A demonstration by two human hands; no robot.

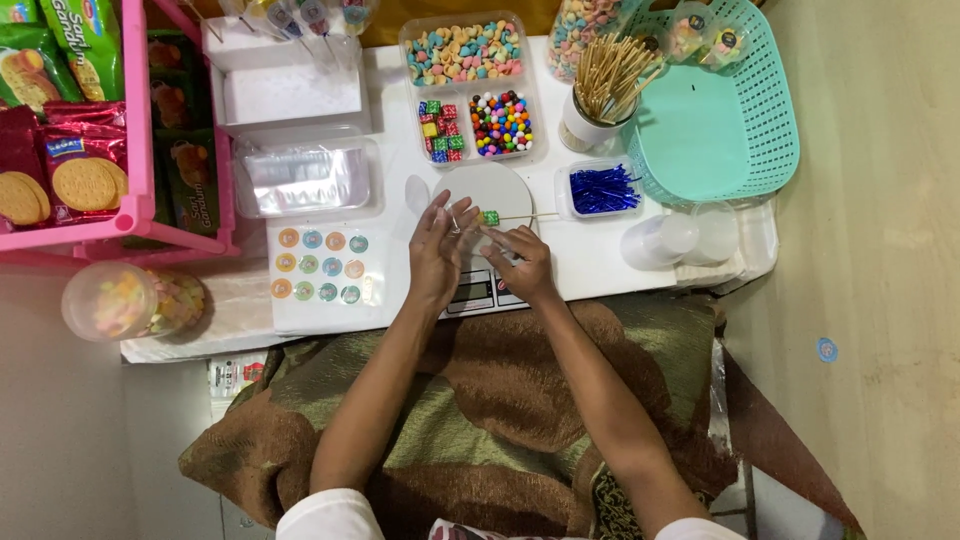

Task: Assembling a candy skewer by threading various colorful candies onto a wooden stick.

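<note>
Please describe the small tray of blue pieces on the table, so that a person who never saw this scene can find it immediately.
Start at the turquoise basket at the far right of the white table. Just to its left, below the cup of wooden sticks, lies a small clear tray. It alone holds thin shiny blue strips; the neighbouring trays hold round or cube-shaped multicoloured sweets.

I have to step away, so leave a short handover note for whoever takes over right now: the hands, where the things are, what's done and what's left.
Left hand: open, fingers spread, fingertips at the wooden skewer over the round scale plate.
Right hand: pinches the skewer's near end.
Done: one green candy cube is threaded on the skewer.
Left: the rest of the skewer is bare.
Supplies: cube candies and round candies in trays behind the scale, spare skewers in a cup, blue twist ties to the right, round stickers to the left.
</note>
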